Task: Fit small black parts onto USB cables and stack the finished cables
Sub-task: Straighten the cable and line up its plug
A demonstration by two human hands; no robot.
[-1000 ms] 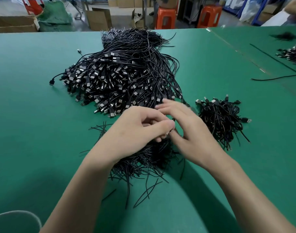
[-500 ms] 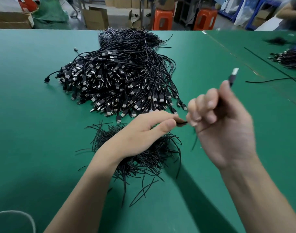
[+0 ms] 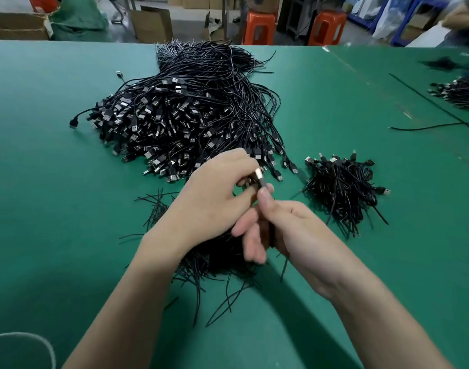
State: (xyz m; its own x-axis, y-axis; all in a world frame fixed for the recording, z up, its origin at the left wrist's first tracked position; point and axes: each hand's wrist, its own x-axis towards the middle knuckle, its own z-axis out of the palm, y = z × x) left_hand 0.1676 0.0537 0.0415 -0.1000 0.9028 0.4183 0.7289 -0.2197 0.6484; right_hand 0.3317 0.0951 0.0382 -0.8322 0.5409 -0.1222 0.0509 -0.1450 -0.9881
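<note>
My right hand [image 3: 289,233] pinches a black USB cable [image 3: 260,179] just below its metal plug, which points up. My left hand [image 3: 214,198] curls over the same plug from the left, fingers closed round the cable end. Whether a small black part sits between the fingers is hidden. A big heap of USB cables [image 3: 180,121] lies behind the hands. Thin black strips [image 3: 201,265] lie in a loose pile under my wrists. A small stack of bundled cables [image 3: 342,187] sits to the right.
The green table [image 3: 41,209] stretches wide on the left and front. A loose black cable [image 3: 427,126] and another cable pile [image 3: 459,91] lie at the far right. Orange stools [image 3: 260,27] and cardboard boxes stand beyond the far edge. A white cord [image 3: 23,339] curves at bottom left.
My right hand, raised to the right with the plug held high, has come back down to the left. Both hands now meet at the plug in front of the big heap.
</note>
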